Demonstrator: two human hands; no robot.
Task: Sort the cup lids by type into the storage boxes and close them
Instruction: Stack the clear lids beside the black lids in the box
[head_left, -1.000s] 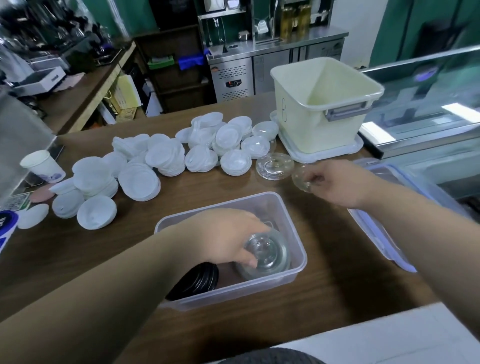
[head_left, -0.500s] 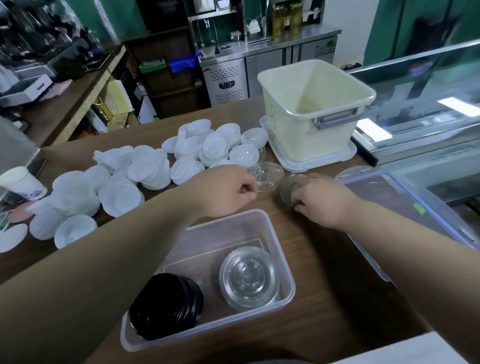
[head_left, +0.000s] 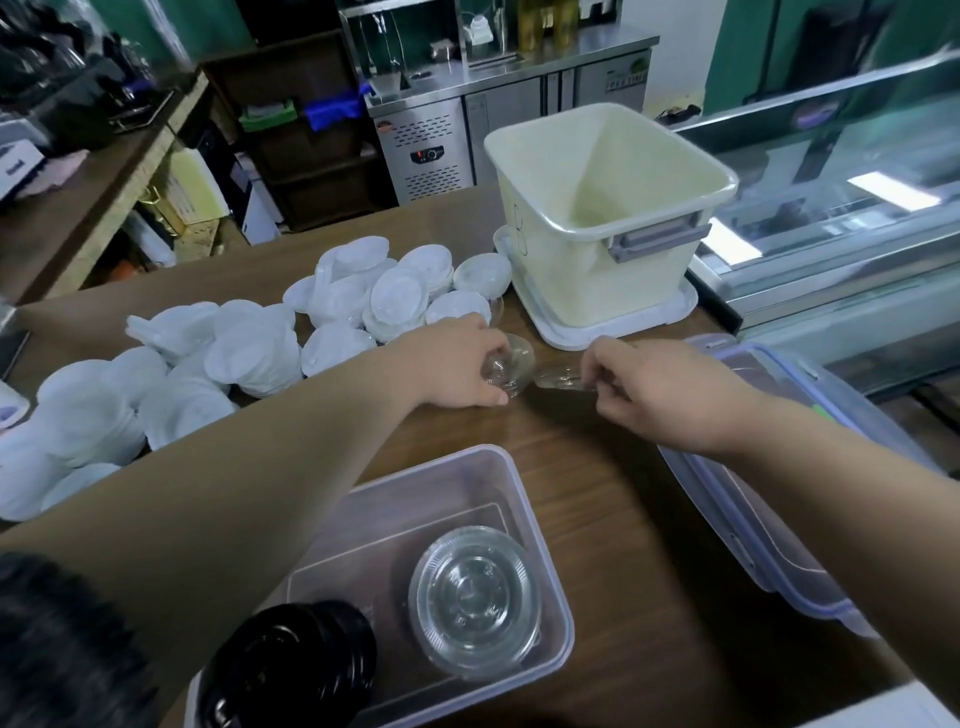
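A clear storage box (head_left: 524, 486) stands near me on the wooden counter. It holds a stack of black lids (head_left: 291, 660) and a stack of clear lids (head_left: 475, 597). Many white lids (head_left: 249, 353) lie heaped across the counter's left and middle. My left hand (head_left: 457, 364) grips a clear domed lid (head_left: 517, 364) beside the heap. My right hand (head_left: 660, 389) pinches the edge of a flat clear lid (head_left: 558, 376) just right of it. A cream storage bin (head_left: 608, 208) stands open on its white lid (head_left: 613, 325) behind my hands.
A clear box lid with blue clips (head_left: 779, 499) lies on the counter under my right forearm. A glass display case (head_left: 841, 208) runs along the right. A steel fridge counter (head_left: 509, 93) and shelves stand beyond the counter's far edge.
My left hand left the clear box after setting clear lids in it, reached forward and closed on a domed clear lid. My right hand lifted the flat clear lid's edge.
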